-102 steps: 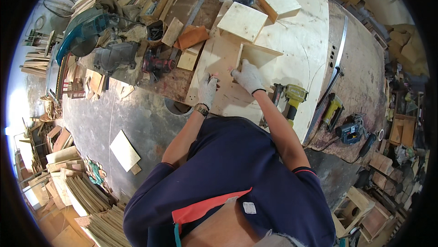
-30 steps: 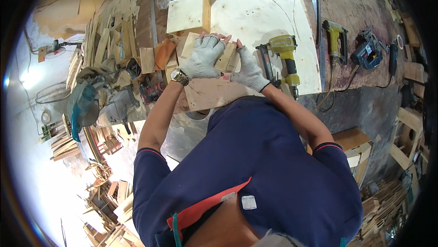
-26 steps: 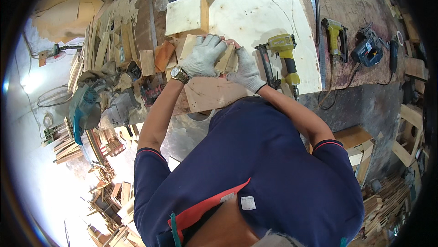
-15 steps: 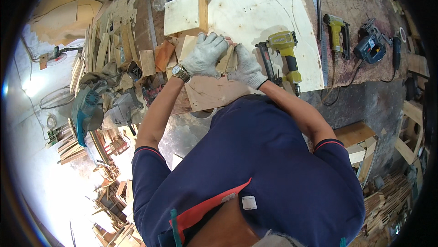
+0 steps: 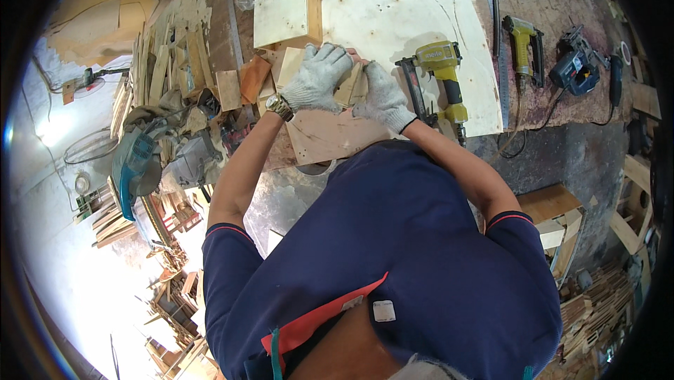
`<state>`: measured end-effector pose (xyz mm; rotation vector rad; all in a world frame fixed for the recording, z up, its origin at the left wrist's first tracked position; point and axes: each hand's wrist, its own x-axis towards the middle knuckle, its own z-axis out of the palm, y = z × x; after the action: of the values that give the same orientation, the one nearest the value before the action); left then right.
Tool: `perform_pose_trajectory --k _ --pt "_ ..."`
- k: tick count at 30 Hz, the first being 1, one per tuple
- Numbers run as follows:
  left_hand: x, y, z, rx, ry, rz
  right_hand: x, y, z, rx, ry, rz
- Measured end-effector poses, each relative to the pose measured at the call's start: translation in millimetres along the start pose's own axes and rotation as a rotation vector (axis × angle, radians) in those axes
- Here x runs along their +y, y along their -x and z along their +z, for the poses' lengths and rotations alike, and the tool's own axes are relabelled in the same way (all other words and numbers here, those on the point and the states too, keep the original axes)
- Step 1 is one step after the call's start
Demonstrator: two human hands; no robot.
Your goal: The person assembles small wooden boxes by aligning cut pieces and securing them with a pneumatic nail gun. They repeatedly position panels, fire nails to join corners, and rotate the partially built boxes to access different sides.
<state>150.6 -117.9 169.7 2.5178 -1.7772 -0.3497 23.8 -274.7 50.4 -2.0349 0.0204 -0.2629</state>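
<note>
Both hands wear white knit gloves and are close together at the near edge of the bench. My left hand [image 5: 320, 79] lies over a small wooden piece [image 5: 349, 88], fingers bent across its left part. My right hand [image 5: 384, 96] closes on the piece's right side, thumb and fingers pressed to it. The gloves hide much of the piece. Beneath it lies a flat plywood panel [image 5: 326, 140]. A pale wooden box [image 5: 282, 17] stands beyond my left hand. A yellow-green nail gun [image 5: 442, 74] lies just right of my right hand.
Farther right are a second nail gun [image 5: 521, 43] and a blue jigsaw [image 5: 574, 69] with cords. Wood offcuts [image 5: 253, 79] lie left of my hands. A teal circular saw [image 5: 133, 169] sits lower left, with stacked wood strips around. A wooden frame [image 5: 554, 215] stands below the bench at right.
Both hands keep nearly the same place and hold on the wooden piece. The view has shifted slightly.
</note>
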Motion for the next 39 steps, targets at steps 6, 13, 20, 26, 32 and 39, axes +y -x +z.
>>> perform_pose_trajectory --k 6,13,20,26,32,39 --pt "4 -3 -8 -0.055 0.058 -0.055 -19 -1 -70 -0.14 0.133 0.14" --pt "4 -2 -4 0.017 0.118 -0.026 -6 33 -134 0.13 0.078 0.446" --pt "4 -5 -6 -0.018 0.101 -0.049 25 56 -144 0.3 0.229 0.475" --pt "1 -2 5 0.06 0.088 -0.024 32 53 -135 0.3 0.231 0.638" --pt "3 -2 -3 0.029 0.146 -0.034 42 27 -134 0.054 0.282 0.819" --pt "3 2 6 0.229 0.158 0.005 40 14 -142 0.002 0.221 0.646"
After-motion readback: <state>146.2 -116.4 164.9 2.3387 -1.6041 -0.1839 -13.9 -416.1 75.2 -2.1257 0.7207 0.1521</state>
